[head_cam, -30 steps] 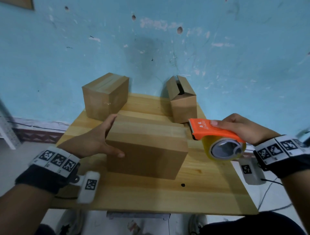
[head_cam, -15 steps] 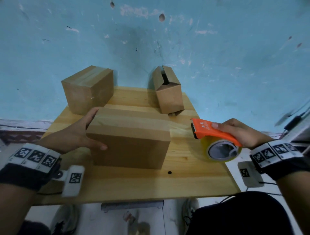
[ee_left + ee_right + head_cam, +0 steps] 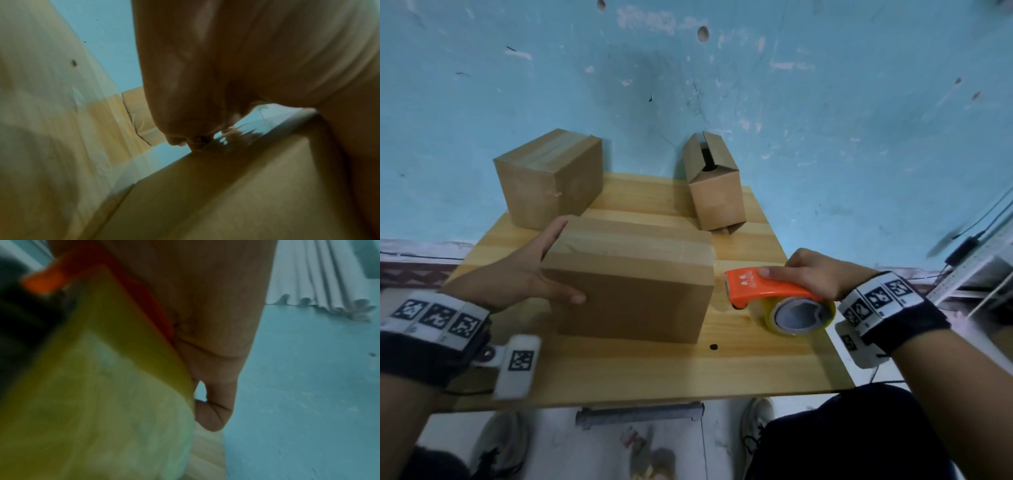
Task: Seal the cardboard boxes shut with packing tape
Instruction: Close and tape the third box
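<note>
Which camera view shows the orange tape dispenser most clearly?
The head view: the whole tape dispenser is sharp there, gripped by the right hand beside the front box. The right wrist view shows only a blurred close part of it. The left wrist view shows none.

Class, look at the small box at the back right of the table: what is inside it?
The small box has its top flaps standing apart, leaving a dark slot. Only shadow shows through that slot; the flaps and walls cover any contents.

Small white print on the orange tape dispenser (image 3: 767, 286) top, too small to read, black-and-white square code markers on both wristbands (image 3: 436, 317), no legible words
</note>
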`<state>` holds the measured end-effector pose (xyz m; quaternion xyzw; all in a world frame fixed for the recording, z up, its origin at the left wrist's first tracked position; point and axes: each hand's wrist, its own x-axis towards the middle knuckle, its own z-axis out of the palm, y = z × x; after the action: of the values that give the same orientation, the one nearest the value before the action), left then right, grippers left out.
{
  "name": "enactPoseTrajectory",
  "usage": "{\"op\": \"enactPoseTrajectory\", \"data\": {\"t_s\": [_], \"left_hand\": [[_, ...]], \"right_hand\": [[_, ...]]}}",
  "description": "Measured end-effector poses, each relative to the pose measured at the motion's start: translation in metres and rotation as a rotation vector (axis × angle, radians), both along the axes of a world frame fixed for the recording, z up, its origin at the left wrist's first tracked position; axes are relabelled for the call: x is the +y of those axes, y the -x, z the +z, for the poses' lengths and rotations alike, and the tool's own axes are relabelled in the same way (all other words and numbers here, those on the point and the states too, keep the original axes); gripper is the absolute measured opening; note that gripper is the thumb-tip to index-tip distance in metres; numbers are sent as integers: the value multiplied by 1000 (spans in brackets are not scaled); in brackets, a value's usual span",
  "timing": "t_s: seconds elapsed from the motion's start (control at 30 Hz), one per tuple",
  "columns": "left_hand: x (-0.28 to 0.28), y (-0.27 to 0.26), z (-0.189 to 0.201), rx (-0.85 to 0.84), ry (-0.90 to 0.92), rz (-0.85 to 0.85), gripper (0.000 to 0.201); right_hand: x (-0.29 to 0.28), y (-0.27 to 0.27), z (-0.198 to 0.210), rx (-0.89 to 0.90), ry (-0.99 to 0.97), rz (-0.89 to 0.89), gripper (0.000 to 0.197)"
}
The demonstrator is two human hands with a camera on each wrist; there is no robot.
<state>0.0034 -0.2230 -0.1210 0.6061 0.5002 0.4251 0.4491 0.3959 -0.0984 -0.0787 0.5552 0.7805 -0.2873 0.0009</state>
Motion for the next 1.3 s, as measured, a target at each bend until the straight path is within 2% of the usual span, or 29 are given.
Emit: {"op": "enactPoseTrajectory", "data": {"t_s": [0.2, 0.37, 0.5, 0.57, 0.7, 0.77, 0.83, 0.9, 0.97, 1.1, 1.23, 1.3], "left_hand": [[-1, 2, -5, -45, 19, 0, 128], [-4, 1, -7, -68, 58, -58, 125], [-3, 3, -8, -55, 58, -56, 117], [-3, 5, -8, -22, 74, -46, 113], [-3, 4, -7, 1, 90, -17, 125], [-5, 1, -3, 27, 90, 11, 117], [-5, 2, 0, 47, 89, 29, 106], [-5, 5, 2, 65, 89, 23, 106], [-6, 5, 2, 114, 59, 43, 109], [-3, -4, 3, 197, -156, 214, 120], [-8, -13, 9, 615, -283, 335, 92], [-14, -18, 15, 738, -294, 384, 88]], "right_hand": [[-2, 38, 9, -152, -137, 55, 72], [-7, 54, 24, -138, -335, 50, 70], [-21, 62, 27, -209, -573, 57, 49], [-33, 68, 20, -246, -721, 3, 45], [-62, 93, -2, -267, -983, -86, 53], [-66, 96, -11, -228, -1051, -90, 63], [-60, 93, -19, -233, -1071, -98, 64], [-51, 87, -22, -284, -1075, -102, 62], [-44, 82, -19, -298, -1085, -146, 62], [-36, 71, -11, -146, -1150, -281, 52], [-35, 69, -7, -79, -1081, -339, 58], [-41, 74, -1, -23, -1058, -344, 58]]}}
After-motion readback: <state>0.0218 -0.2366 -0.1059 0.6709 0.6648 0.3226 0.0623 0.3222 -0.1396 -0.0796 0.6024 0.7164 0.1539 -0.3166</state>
